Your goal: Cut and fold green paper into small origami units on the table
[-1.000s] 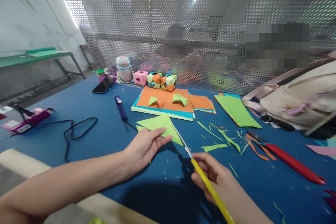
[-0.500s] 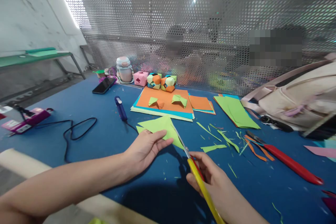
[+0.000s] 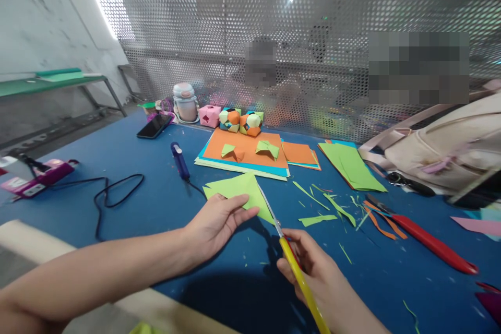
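Observation:
My left hand (image 3: 219,222) pinches a light green sheet of paper (image 3: 245,188), holding it a little above the blue table. In my right hand (image 3: 313,266) is a pair of scissors (image 3: 299,274) with long yellow and red handles. Their metal blades lie along the paper's right edge, close to its lower right corner. How far the blades are apart is hard to see. Thin green paper scraps (image 3: 318,219) are scattered to the right of the blades. Behind the held paper, two small folded paper pieces (image 3: 267,150) rest on an orange sheet stack (image 3: 250,138).
Folded paper cubes (image 3: 229,120) and a bottle (image 3: 186,104) line the back by a perforated metal screen (image 3: 219,26). A corded purple tool (image 3: 179,160) and a phone (image 3: 155,126) lie left. Right are green sheets (image 3: 354,166), red-handled scissors (image 3: 434,242) and a bag (image 3: 442,138).
The scissors' handles have drawn slightly closer together in my right hand. My left hand and the paper stay almost in place, and the view has shifted very slightly.

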`<state>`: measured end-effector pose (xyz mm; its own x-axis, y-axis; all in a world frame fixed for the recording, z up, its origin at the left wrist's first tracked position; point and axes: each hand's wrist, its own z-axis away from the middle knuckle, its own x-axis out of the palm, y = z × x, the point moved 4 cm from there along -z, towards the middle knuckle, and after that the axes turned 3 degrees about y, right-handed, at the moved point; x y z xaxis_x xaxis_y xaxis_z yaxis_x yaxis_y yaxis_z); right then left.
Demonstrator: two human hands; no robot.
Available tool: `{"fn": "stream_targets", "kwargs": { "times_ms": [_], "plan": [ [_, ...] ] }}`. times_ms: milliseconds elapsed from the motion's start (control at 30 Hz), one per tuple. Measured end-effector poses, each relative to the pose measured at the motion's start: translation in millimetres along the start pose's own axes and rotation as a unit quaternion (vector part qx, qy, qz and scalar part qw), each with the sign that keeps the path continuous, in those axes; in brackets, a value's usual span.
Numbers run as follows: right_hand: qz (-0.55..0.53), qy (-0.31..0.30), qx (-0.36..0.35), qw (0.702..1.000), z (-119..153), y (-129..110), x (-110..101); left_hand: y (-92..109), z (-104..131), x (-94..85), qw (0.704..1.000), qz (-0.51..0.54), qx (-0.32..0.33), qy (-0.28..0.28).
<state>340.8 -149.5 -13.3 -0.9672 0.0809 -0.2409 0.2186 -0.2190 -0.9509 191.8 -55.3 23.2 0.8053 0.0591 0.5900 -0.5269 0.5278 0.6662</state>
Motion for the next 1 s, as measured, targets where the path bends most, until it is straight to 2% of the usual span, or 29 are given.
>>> {"fn": "stream_targets", "kwargs": {
  "times_ms": [200,467,567,1000],
  "plan": [
    [0.024,-0.006,-0.028,0.999,6,-4,-3,2,4,2.7,1.000,-0.002,0.009,0.004],
    [0.100,-0.017,-0.006,0.995,9,-21,-4,-1,7,1.4,1.000,0.006,0.001,0.009],
    [0.107,-0.010,-0.009,0.994,8,-21,-6,-1,7,2.0,1.000,0.000,-0.002,-0.006],
    [0.107,0.043,-0.055,0.992,6,-13,-3,0,8,0.5,1.000,0.007,-0.008,0.008]
  ]
}}
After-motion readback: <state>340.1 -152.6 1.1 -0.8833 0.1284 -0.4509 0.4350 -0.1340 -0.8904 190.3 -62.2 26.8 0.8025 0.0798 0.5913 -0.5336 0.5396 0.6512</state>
